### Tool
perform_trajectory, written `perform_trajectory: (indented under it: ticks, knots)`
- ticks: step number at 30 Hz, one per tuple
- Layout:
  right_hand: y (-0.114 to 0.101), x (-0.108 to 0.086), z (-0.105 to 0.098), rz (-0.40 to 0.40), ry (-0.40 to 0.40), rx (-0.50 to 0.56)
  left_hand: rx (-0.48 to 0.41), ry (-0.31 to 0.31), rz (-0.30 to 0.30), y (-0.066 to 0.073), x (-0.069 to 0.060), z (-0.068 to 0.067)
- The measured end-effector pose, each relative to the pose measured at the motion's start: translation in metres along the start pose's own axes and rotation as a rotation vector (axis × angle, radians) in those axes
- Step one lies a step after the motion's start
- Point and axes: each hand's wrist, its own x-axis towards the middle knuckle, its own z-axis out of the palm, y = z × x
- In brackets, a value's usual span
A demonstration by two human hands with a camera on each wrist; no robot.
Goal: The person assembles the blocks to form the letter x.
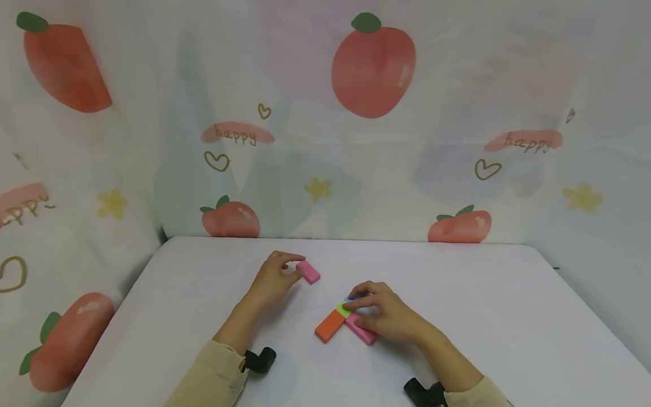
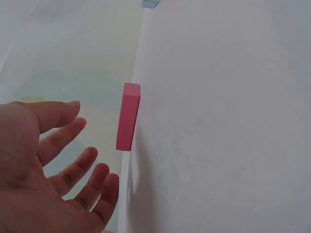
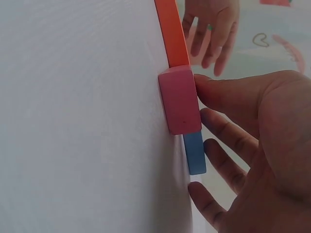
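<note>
On the white table lie an orange block point(image 1: 329, 326), a green block point(image 1: 341, 310), a pink block point(image 1: 364, 334) and a blue block point(image 3: 195, 154), grouped close together. My right hand point(image 1: 390, 315) is over this group, its thumb at the near pink block and its fingers over the green and blue ones, partly hiding them. Farther off to the left lies another pink block point(image 1: 308, 272) by itself. Beside it is my left hand point(image 1: 273, 278), fingers spread and loosely bent. In the left wrist view a gap shows between those fingers and the lone pink block point(image 2: 128, 117).
The white tabletop point(image 1: 488, 305) reaches back to a curtain point(image 1: 300, 181) printed with fruit, hearts and flowers, which also runs along the left side. Black straps with camera mounts point(image 1: 260, 360) sit at both wrists, next to beige sleeves point(image 1: 208, 376).
</note>
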Motion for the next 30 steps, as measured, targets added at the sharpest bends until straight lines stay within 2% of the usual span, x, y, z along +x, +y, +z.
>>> perform_trajectory:
  ticks: [8,12,19,24,30]
  knots:
    - [0.000,0.001,0.000,0.001,-0.011,0.019,0.010,-0.014,0.034,-0.010,0.010,0.004]
    - [0.000,0.002,0.002,-0.006,-0.017,0.032,0.017,-0.016,0.020,-0.017,0.013,0.005]
    - [0.000,0.000,0.001,-0.024,0.005,0.025,0.056,0.009,0.045,-0.026,0.019,0.016]
    - [0.001,0.000,0.001,-0.008,0.006,0.026,0.089,0.044,0.064,-0.026,0.020,0.022]
    - [0.002,0.002,0.000,0.008,-0.003,0.048,0.116,0.062,0.066,-0.022,0.017,0.021]
